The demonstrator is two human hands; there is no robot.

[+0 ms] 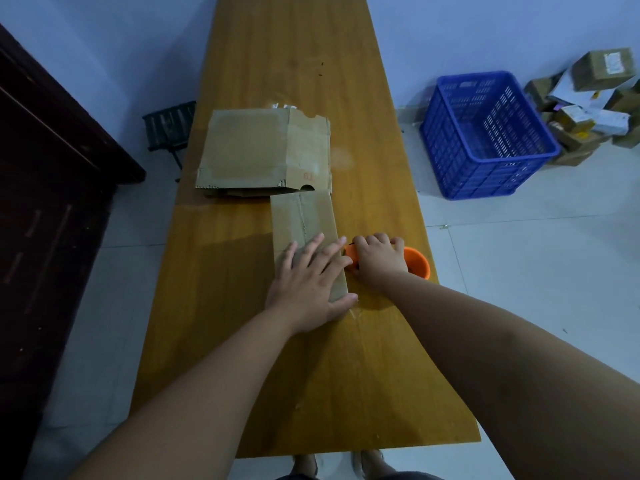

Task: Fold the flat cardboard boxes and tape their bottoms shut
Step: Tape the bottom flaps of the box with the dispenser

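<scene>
Head-worn wide-angle view, forward and down, close over the table (277, 46)

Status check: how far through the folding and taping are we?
Early, it seems. Done: no finished box shows on the table. In hand: the left hand presses flat on one cardboard box while the right hand grips the orange tape dispenser at its right edge, so taping looks under way. To do: the stack of flat cardboard behind it.
</scene>
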